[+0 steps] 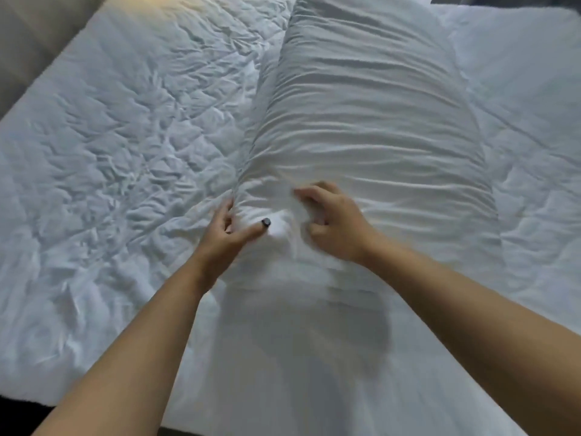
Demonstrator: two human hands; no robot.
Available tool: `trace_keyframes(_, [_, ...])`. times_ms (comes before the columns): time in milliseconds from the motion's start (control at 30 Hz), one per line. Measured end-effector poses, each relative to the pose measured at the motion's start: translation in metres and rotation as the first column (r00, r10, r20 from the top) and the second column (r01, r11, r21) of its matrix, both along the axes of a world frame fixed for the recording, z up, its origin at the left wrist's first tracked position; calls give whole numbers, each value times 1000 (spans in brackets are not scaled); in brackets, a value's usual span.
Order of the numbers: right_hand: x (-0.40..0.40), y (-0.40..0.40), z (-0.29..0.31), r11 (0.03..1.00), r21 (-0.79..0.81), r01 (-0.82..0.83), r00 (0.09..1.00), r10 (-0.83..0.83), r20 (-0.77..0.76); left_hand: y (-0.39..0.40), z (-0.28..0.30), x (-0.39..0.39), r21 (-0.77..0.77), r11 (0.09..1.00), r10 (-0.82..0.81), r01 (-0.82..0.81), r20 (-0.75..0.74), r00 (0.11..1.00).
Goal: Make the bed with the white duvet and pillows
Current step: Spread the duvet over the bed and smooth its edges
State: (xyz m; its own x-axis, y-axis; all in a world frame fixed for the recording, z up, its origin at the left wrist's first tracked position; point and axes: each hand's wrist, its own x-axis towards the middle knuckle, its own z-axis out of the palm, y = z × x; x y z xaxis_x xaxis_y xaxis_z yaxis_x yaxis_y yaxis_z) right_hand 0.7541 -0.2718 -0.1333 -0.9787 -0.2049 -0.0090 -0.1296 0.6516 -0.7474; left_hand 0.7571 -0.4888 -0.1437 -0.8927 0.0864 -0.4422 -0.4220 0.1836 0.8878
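Gripping the near end of a white pillow (361, 114), both hands work at the centre of the frame. The left hand (228, 237) curls its fingers into the bunched cloth at the pillow's lower left corner, its thumb, with a dark nail, pressed flat on top of the fabric. The right hand (333, 221) sits just beside it to the right, fingers bent and digging into the same gathered cloth; it is a little blurred, so how much fabric it really pinches I cannot tell for sure.

The pillow runs lengthwise away from the hands, from the middle of the frame up to the top edge, leaning slightly right. Its long axis points almost straight ahead of the person, and its cover is ribbed with creases running across it. Loose flat cloth continues from the hands down toward the lower centre of the frame, likely the slack open end of the pillowcase.

Under and around it lies the white duvet (110, 152), crumpled and quilted over the left half of the frame and smoother at the right. Both hands are about equally near the pillow's end, the left on its outer edge. Any coming pull or shake would probably run along that long axis, back toward the person.

A grey floor (28, 33) shows at the upper left.
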Motion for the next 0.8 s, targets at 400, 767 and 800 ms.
trace_keyframes(400, [1,49,4,881,448,156,941,5,-338,32,72,-71,-899,428,-819,94,-341,462])
trace_keyframes(767, [25,14,-28,734,591,-335,934,341,105,-36,-1,-16,-381,897,-250,224,-19,968])
trace_keyframes(800, [34,29,-34,747,598,-290,948,310,73,-32,10,-30,-251,939,-206,233,129,970])
